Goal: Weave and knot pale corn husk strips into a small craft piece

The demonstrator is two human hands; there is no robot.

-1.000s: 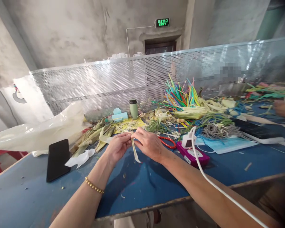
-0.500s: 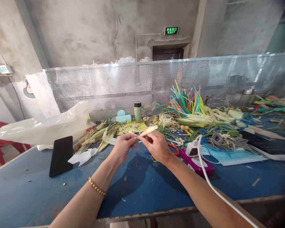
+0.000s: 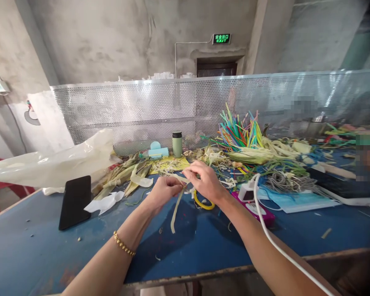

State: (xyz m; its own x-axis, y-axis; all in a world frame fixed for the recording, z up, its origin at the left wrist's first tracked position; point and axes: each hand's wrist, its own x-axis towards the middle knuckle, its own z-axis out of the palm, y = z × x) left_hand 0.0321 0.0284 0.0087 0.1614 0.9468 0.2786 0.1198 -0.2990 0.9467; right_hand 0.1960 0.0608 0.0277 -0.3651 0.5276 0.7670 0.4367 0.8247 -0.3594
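Observation:
My left hand [image 3: 165,191] is closed in a pinch around a pale strip of corn husk [image 3: 174,216], whose narrow tail hangs below the fingertips over the blue table. Close beside it, my right hand [image 3: 205,181] has its fingers curled, thumb and fingertips at the upper part of the same strip. The exact grip between the fingertips is partly hidden. A yellow ring [image 3: 205,204] lies on the table just under my right hand. Left of my hands is a bundle of dried husks [image 3: 123,176], with a loose pale husk piece [image 3: 142,179] beside it.
A black phone [image 3: 75,201] and white scrap [image 3: 105,202] lie left. A green bottle [image 3: 177,146] stands behind my hands. Colourful stems [image 3: 240,131], grey cord [image 3: 279,183], a purple box [image 3: 262,211] with a white cable [image 3: 267,230], and a blue mask [image 3: 305,201] lie right.
The husk strip that pointed up to the right beyond my right hand now hangs down below my left fingertips. My right hand has risen slightly, and the yellow ring shows more fully.

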